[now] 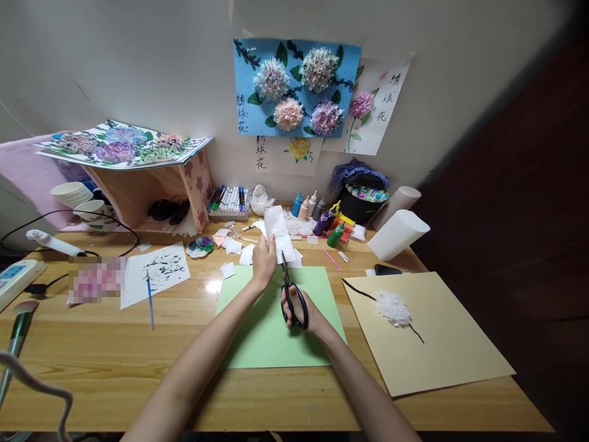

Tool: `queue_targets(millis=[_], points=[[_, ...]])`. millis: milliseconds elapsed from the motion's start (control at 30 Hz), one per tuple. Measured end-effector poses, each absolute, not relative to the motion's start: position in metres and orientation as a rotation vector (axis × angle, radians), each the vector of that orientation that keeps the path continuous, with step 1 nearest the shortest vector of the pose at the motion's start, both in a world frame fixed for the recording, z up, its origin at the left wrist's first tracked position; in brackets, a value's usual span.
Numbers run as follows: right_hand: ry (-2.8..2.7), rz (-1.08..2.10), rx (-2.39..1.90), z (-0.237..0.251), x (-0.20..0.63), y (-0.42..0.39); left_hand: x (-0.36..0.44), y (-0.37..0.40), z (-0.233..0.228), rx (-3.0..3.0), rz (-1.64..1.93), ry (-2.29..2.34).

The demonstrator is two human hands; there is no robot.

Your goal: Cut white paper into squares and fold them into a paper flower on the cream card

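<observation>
My left hand [264, 265] grips a folded strip of white tissue paper [277, 222], held upright over the far edge of a green sheet [243, 337]. In my right hand [301, 310] is a pair of black-handled scissors [287, 276], with fingers through the handle loops. The scissor blades point away from me and meet the lower right edge of the paper; whether they are parted I cannot make out. Several small white paper pieces [232, 245] lie around the left hand.
At right, a beige sheet [442, 344] bears a white paper flower [392, 308]. Behind are paint bottles [337, 235], a black marker bin [363, 199] and a marker set [229, 201]. A paintbrush [150, 301] crosses a painted sheet [172, 261] at left. A glue gun [55, 243] trails a cable.
</observation>
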State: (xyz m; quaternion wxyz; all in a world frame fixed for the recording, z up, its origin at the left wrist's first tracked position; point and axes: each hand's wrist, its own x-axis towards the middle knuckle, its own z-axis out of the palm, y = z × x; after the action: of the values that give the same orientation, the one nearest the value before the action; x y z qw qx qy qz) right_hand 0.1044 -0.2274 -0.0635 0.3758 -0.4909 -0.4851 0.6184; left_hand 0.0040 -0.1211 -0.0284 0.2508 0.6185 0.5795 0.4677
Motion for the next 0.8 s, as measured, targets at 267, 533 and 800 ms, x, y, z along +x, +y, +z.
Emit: queue_targets(millis=[267,533,800], points=[[-1.219,1.590,-1.278,-0.0585,0.1068,-0.2259,0.0092,-0.1276,-0.0303,1.699,1.216,1.554],[-1.274,1.557,-1.270,-0.0610,0.1102,-0.2256,0.0083,-0.1257,-0.0313,1.746,1.197,1.539],[-1.135,1.564,-1.353,-0.0584,0.1019,-0.2238,0.0081,-0.1263,-0.0307,1.732,1.221,1.549]])
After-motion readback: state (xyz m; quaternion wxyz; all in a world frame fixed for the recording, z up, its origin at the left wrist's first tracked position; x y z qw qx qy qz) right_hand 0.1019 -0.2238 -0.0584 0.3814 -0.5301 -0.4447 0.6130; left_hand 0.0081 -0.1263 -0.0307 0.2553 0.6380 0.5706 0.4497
